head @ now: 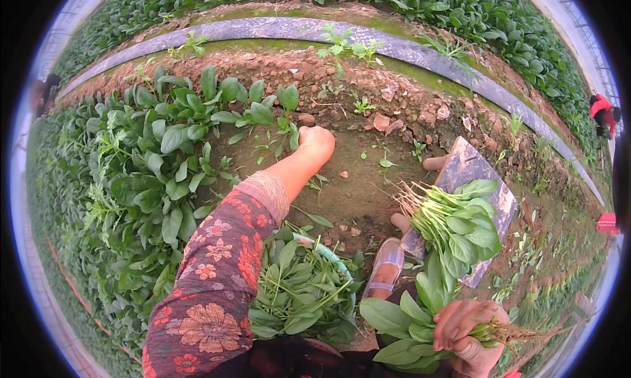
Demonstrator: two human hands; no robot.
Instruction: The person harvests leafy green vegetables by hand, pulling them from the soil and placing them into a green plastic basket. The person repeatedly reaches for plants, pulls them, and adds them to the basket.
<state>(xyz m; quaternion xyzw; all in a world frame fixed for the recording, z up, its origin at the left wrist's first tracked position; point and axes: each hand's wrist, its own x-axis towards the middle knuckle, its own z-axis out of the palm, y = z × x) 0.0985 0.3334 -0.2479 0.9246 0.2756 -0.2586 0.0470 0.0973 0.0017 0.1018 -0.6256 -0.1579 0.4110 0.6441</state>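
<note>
My left hand (316,142), in a floral sleeve, reaches forward to the edge of the standing spinach plants (167,136). Its fingers are curled and face away from me, so whether a stem is inside cannot be told. Close beside it grows a single spinach plant (287,102). At the lower right, my right hand (468,331) grips a bunch of spinach (411,324), leaves to the left and thin roots to the right. A larger spinach bundle (456,225) lies on a small tilted board (471,163), roots pointing left.
A basket with a pale green rim (340,264) holds loose leaves below my left arm. My shoe (386,264) is beside it. A grey strip (276,29) curves across behind crumbly soil (389,109). A person in red (602,112) is far right, near a red box (608,223).
</note>
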